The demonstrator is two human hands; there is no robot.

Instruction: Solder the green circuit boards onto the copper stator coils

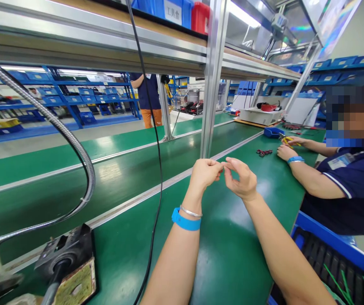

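My left hand (205, 173) is raised over the green work surface (229, 237), its fingers curled and pinched together. Fingertip to fingertip with it is my right hand (241, 178), whose thumb and forefinger are also drawn into a pinch. Whatever sits between the two sets of fingertips is too small or too hidden to make out. A blue wrist strap (186, 220) and a silver bangle (191, 211) circle my left wrist.
A soldering iron stand (67, 254) with a sponge tray (75, 288) stands front left. A black cable (160, 169) hangs left of my hands; a metal post (212, 84) rises behind them. At right, a co-worker's hands (288, 148) hold yellow-handled pliers near small dark-red parts (264, 152).
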